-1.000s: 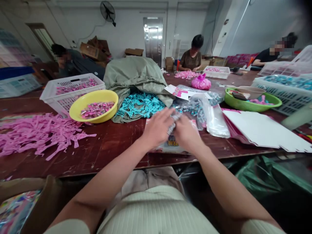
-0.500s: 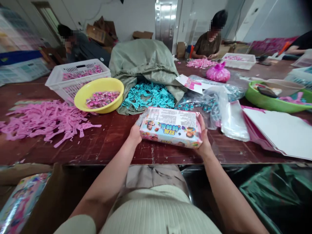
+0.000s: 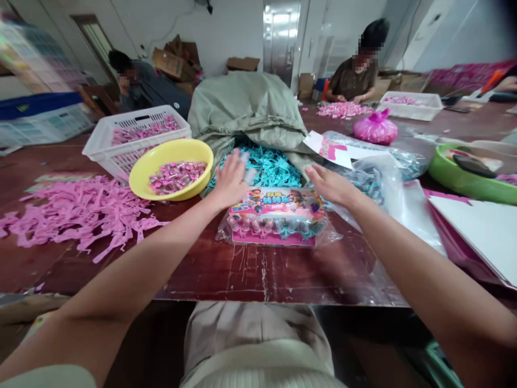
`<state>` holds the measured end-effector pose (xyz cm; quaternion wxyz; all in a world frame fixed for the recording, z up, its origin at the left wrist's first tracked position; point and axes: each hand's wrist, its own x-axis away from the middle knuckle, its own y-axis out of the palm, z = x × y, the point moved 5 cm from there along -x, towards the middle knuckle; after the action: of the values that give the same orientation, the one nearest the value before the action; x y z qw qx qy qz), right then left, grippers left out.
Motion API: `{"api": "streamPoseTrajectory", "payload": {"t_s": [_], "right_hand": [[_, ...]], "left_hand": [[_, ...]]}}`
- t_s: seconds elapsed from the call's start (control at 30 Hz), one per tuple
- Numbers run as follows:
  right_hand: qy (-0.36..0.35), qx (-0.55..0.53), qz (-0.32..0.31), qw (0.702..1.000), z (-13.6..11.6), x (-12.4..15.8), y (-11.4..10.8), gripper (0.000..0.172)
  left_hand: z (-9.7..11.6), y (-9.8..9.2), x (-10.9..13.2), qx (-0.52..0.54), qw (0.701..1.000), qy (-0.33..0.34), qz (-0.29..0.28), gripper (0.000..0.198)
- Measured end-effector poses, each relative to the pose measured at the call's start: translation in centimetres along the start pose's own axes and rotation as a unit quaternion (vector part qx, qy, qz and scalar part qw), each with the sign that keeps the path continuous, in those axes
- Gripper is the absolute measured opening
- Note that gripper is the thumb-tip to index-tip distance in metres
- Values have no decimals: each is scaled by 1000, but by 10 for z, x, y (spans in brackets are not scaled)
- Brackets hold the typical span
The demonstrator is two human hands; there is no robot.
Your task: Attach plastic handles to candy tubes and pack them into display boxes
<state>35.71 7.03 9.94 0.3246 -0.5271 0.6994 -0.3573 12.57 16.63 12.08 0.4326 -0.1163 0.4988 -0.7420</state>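
A colourful printed pack in a clear plastic bag lies flat on the brown table in front of me. My left hand hovers just past its left end, fingers spread, at the edge of a heap of teal plastic pieces. My right hand is stretched out flat above the pack's right end, beside a clear bag of small teal items. Neither hand holds anything.
A yellow bowl of pink pieces and a white basket stand at the left, with pink strips scattered nearby. A grey-green sack lies behind the teal heap. White sheets and a green bowl are at the right. Other people work across the table.
Half a second ago both hands held the pack up by its ends. Now it lies on the table, face up, and both hands have let go and moved forward.
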Motion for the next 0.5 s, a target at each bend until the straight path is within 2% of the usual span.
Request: {"api": "streamPoseTrajectory", "payload": {"t_s": [0.03,0.1,0.13,0.2,0.3,0.37,0.4,0.43,0.47,0.5], "right_hand": [[-39,30,-3,999,-12,-1,8,63],[-82,58,-26,995,-31,0,33,63],[-88,74,-34,993,-36,0,46,63],[-82,110,-26,990,-39,-1,66,62],[-83,142,-6,986,-29,-2,71,64],[-87,95,4,992,-11,5,57,70],[-73,52,29,996,3,12,44,72],[-53,2,66,996,17,21,31,73],[-16,-48,121,991,32,31,18,72],[5,-78,134,988,43,38,14,66]], "left_hand": [[8,8,0,-50,996,54,-52,65],[15,32,4,-126,968,131,-171,66],[14,43,7,-138,958,141,-206,67],[6,58,9,-112,961,125,-219,71],[-10,58,5,13,977,108,-184,70],[-27,43,-2,132,973,92,-165,62],[-38,31,-6,194,969,77,-132,59],[-51,18,-9,255,963,55,-75,57],[-64,7,-9,313,949,21,-3,56],[-76,-1,-3,367,928,-22,63,56]]}}
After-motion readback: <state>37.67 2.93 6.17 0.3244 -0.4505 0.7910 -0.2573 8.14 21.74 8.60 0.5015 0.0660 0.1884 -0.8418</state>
